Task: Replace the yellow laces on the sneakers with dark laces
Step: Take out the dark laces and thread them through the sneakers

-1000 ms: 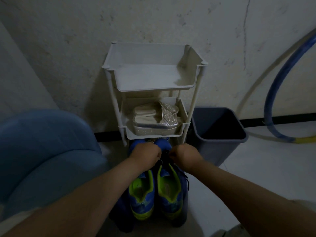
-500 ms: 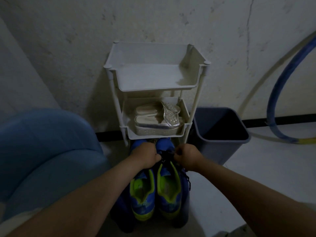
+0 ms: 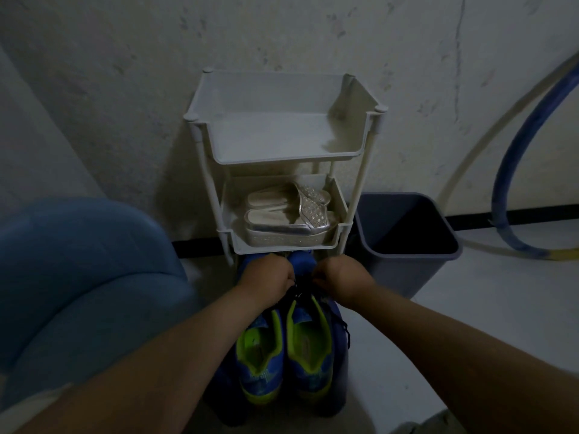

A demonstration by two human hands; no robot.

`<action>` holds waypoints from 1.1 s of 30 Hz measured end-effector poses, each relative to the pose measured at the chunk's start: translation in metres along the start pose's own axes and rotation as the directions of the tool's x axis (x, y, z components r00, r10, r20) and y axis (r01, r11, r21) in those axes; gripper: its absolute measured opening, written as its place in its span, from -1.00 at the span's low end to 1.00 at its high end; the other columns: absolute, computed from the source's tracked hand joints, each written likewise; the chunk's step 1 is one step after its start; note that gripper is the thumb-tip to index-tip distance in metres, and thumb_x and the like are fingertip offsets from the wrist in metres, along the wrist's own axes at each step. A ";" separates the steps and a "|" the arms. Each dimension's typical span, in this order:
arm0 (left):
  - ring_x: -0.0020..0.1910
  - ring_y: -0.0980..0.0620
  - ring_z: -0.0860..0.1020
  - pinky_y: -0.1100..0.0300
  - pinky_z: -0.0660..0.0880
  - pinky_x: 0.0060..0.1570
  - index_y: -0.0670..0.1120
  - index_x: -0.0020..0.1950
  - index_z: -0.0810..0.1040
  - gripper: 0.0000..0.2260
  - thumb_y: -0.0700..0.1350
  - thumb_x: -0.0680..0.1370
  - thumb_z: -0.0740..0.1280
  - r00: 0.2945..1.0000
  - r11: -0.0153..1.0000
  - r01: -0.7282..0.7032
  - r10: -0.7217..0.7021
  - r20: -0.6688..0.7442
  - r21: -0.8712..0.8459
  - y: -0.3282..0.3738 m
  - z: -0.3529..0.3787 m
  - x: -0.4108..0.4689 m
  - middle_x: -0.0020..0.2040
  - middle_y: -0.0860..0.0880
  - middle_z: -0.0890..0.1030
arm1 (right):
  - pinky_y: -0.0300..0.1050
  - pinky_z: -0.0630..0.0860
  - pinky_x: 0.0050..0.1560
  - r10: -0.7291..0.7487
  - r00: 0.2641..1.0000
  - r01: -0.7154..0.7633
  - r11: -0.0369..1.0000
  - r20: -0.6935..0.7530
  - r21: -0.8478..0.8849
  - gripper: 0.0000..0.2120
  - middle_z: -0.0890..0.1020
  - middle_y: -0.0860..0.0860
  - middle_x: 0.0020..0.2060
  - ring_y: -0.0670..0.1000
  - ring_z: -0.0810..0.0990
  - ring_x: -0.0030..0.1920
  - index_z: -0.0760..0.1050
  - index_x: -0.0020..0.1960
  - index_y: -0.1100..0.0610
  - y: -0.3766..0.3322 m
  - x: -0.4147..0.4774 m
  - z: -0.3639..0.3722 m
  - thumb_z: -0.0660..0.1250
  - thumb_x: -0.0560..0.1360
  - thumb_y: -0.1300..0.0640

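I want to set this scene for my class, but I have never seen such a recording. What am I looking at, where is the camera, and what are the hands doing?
There is no machine here: a person works with bare hands. The camera sits on their head and looks forward and down, so both forearms reach in from the bottom edge. On the floor stands a pair of blue sneakers with yellow-green lining, toes toward a white rack. Silver sandals lie on the rack's lower shelf, and a grey bin stands to its right. The left hand and right hand meet over the sneakers with fingers curled. They seem to pinch a dark lace, though the dim light hides the eyelets.
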State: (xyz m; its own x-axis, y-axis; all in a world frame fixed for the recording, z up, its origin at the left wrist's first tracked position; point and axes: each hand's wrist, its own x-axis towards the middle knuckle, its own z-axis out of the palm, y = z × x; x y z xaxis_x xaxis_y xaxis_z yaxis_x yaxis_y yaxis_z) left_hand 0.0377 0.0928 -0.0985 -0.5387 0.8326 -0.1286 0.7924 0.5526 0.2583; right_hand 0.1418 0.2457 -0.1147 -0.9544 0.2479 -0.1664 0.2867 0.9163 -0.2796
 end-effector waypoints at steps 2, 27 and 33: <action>0.03 -0.10 0.59 0.06 0.53 -0.02 -0.01 0.04 0.67 -0.82 -0.04 0.56 0.30 0.999 0.994 -0.031 0.031 -0.006 0.105 0.003 0.001 0.001 0.03 -0.08 0.65 | -0.11 0.45 -0.11 -0.021 1.000 0.021 0.999 0.009 -0.044 -0.79 0.63 0.10 -0.06 0.10 0.60 -0.05 0.61 0.06 0.10 -0.003 0.004 0.000 0.25 0.59 0.04; -0.09 -0.11 0.62 0.01 0.58 -0.08 -0.09 0.05 0.65 -0.85 -0.20 0.51 0.36 0.997 0.979 -0.016 0.000 0.079 0.202 -0.002 0.008 0.021 -0.02 -0.13 0.62 | -0.05 0.54 -0.03 -0.045 0.996 0.046 0.999 -0.074 0.014 -0.81 0.67 0.09 -0.04 0.14 0.63 -0.03 0.64 0.08 0.05 0.006 0.011 0.004 0.29 0.55 0.05; 0.06 -0.19 0.57 0.03 0.48 -0.04 -0.18 0.08 0.59 -0.82 -0.27 0.52 0.27 0.990 0.922 -0.129 0.102 0.093 0.364 0.007 0.008 0.022 0.07 -0.19 0.59 | -0.06 0.49 -0.01 -0.118 0.992 0.107 0.978 -0.053 -0.177 -0.79 0.64 0.10 0.05 0.14 0.61 0.05 0.56 0.17 0.09 -0.002 0.013 0.005 0.23 0.61 0.08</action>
State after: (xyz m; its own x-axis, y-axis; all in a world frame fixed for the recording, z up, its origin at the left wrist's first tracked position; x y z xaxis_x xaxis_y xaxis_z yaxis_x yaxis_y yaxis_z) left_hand 0.0338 0.1156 -0.1075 -0.4262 0.8844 -0.1904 0.9046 0.4158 -0.0935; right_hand 0.1288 0.2455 -0.1207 -0.9846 0.1542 -0.0821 0.1637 0.9787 -0.1242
